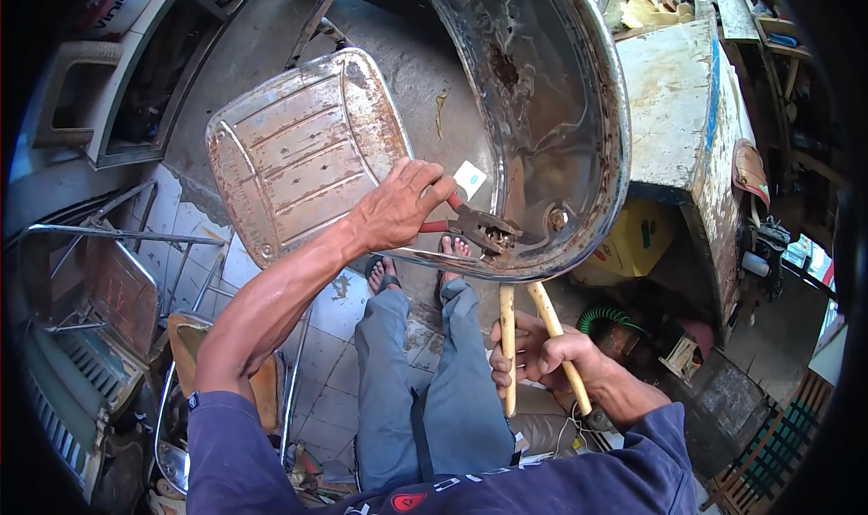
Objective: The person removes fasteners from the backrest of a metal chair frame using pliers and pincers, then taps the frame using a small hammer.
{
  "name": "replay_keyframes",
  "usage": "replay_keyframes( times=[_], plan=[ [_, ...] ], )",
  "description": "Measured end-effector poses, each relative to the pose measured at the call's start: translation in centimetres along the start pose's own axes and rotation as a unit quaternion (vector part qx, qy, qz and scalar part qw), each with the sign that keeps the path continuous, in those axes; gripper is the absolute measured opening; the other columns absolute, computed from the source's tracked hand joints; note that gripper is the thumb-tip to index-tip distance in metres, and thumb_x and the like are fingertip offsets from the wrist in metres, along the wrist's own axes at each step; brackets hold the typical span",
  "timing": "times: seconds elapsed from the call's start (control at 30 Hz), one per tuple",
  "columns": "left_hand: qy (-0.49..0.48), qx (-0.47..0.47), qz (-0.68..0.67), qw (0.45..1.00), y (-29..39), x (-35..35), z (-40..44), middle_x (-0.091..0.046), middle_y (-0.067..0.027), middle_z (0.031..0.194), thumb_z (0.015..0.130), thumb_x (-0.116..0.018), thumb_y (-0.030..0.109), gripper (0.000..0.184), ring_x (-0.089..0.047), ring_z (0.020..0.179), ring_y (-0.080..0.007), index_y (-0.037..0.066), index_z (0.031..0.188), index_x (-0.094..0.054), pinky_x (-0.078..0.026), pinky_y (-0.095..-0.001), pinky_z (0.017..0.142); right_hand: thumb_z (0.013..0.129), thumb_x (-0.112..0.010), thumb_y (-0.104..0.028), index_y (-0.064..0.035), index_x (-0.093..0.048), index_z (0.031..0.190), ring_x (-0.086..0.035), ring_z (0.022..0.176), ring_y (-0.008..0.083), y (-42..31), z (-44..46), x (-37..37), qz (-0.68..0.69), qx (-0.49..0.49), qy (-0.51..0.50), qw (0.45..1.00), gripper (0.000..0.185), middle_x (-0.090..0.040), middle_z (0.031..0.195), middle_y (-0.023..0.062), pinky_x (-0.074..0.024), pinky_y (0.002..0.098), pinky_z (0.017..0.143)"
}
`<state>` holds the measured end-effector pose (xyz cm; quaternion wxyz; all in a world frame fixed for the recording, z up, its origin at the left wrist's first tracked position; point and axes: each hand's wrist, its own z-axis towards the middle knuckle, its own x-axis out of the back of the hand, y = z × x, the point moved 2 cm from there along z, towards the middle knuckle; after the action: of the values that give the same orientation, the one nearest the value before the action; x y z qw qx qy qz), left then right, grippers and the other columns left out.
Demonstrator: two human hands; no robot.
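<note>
My left hand point(404, 204) is closed round the red handles of a pair of pliers point(484, 229). The open-looking jaws of the pliers lie at the near rim of a rusty metal pan-like part point(565, 126). Below that rim, my right hand point(547, 357) holds a tool with two long yellow handles point(508, 352), its fingers wrapped round them. The head of this yellow-handled tool is hidden under the rim. Left of the pliers is a rusty ribbed metal seat panel point(298, 153).
Metal chair frames point(127, 235) stand at the left. A worn white cabinet point(665, 99) is at the right, with a yellow container point(637, 239) below it. My feet are on the floor under the pan. A green coiled hose point(608, 316) lies at the lower right.
</note>
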<state>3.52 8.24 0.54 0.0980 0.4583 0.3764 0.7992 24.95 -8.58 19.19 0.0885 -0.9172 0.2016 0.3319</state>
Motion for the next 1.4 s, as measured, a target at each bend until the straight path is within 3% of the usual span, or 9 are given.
replay_keyframes(
  times=[0.27, 0.47, 0.6, 0.7, 0.77, 0.8, 0.87, 1.1, 1.4],
  plan=[
    [0.004, -0.001, -0.029, 1.0, 0.2, -0.1, 0.0, -0.052, -0.0166, 0.122, 0.068, -0.085, 0.01, 0.08, -0.055, 0.107, -0.039, 0.007, 0.137, -0.046, -0.043, -0.0517, 0.095, 0.066, -0.053, -0.006, -0.0001, -0.039, 0.133, -0.055, 0.101, 0.0255, 4.8, 8.8, 3.5, -0.224, 0.279, 0.053, 0.932, 0.069, -0.051, 0.107, 0.013, -0.0474, 0.041, 0.097],
    [-0.006, 0.0, -0.016, 1.0, 0.5, 0.9, 0.2, -0.052, -0.0167, 0.122, 0.066, -0.084, 0.004, 0.083, -0.054, 0.108, -0.04, 0.007, 0.138, -0.043, -0.043, -0.0509, 0.095, 0.074, -0.059, 0.0, 0.0042, -0.063, 0.119, -0.059, 0.107, 0.0358, 4.1, 18.2, 11.1, -0.618, 0.465, 0.187, 0.605, 0.045, -0.062, 0.113, 0.0188, -0.0458, 0.0458, 0.1],
    [0.005, 0.0, 0.002, 1.0, 0.6, 0.7, 0.2, -0.049, -0.0184, 0.123, 0.08, -0.081, 0.02, 0.07, -0.054, 0.111, -0.039, 0.007, 0.138, -0.044, -0.041, -0.0515, 0.098, 0.075, -0.063, -0.003, 0.0015, -0.07, 0.11, -0.061, 0.1, 0.0344, 3.9, 18.2, 9.4, -0.64, 0.542, 0.241, 0.488, 0.036, -0.064, 0.102, 0.0154, -0.0481, 0.0453, 0.094],
    [-0.016, 0.023, -0.007, 1.0, 1.0, 0.4, -0.8, -0.048, -0.0184, 0.126, 0.078, -0.08, 0.017, 0.076, -0.053, 0.113, -0.0392, 0.008, 0.143, -0.042, -0.041, -0.0517, 0.098, 0.074, -0.061, -0.005, 0.0017, -0.063, 0.124, -0.061, 0.101, 0.0322, 4.6, 14.5, 7.9, -0.595, 0.559, 0.207, 0.539, 0.051, -0.06, 0.101, 0.0137, -0.0479, 0.0448, 0.093],
    [0.025, 0.012, -0.002, 1.0, 1.2, 1.0, -0.4, -0.047, -0.0175, 0.127, 0.078, -0.079, 0.014, 0.085, -0.051, 0.116, -0.0384, 0.01, 0.152, -0.037, -0.041, -0.0516, 0.099, 0.078, -0.064, -0.01, -0.0034, -0.053, 0.128, -0.061, 0.099, 0.028, 5.9, 12.5, 7.5, -0.362, 0.395, 0.115, 0.836, 0.051, -0.061, 0.108, 0.0123, -0.0519, 0.0411, 0.09],
    [0.028, 0.014, -0.001, 1.0, 1.0, 1.1, -0.2, -0.047, -0.0175, 0.127, 0.078, -0.079, 0.014, 0.085, -0.051, 0.116, -0.0384, 0.01, 0.152, -0.037, -0.041, -0.0516, 0.099, 0.078, -0.064, -0.01, -0.0034, -0.053, 0.128, -0.061, 0.099, 0.028, 5.3, 10.6, 5.9, -0.365, 0.394, 0.113, 0.836, 0.051, -0.061, 0.108, 0.0123, -0.0519, 0.0411, 0.09],
    [0.006, 0.002, 0.008, 1.0, 0.7, 1.0, 0.1, -0.045, -0.0159, 0.133, 0.066, -0.086, 0.003, 0.103, -0.052, 0.118, -0.0404, 0.012, 0.155, -0.034, -0.043, -0.0508, 0.103, 0.069, -0.055, -0.007, -0.0026, -0.042, 0.134, -0.056, 0.101, 0.0245, 4.4, 6.1, 2.1, -0.111, 0.18, 0.018, 0.977, 0.067, -0.055, 0.108, 0.0121, -0.0496, 0.0401, 0.093],
    [-0.002, -0.028, 0.009, 1.0, -0.6, 1.2, 1.1, -0.046, -0.0156, 0.129, 0.064, -0.087, 0.003, 0.092, -0.055, 0.113, -0.0403, 0.011, 0.144, -0.042, -0.047, -0.0495, 0.098, 0.063, -0.058, -0.008, -0.0005, -0.045, 0.137, -0.061, 0.102, 0.0317, -2.7, -1.0, 0.7, 0.017, -0.078, -0.05, 0.996, 0.075, -0.057, 0.106, 0.0155, -0.0502, 0.0514, 0.101],
    [-0.008, 0.025, -0.015, 1.0, 0.3, -0.1, -0.3, -0.05, -0.0176, 0.123, 0.065, -0.084, 0.003, 0.08, -0.056, 0.105, -0.0418, 0.007, 0.134, -0.043, -0.048, -0.0498, 0.091, 0.064, -0.056, -0.007, -0.0033, -0.034, 0.14, -0.054, 0.102, 0.0241, 2.6, 4.1, 2.9, -0.122, 0.11, -0.046, 0.985, 0.079, -0.051, 0.105, 0.0105, -0.0481, 0.0402, 0.096]
  ],
)
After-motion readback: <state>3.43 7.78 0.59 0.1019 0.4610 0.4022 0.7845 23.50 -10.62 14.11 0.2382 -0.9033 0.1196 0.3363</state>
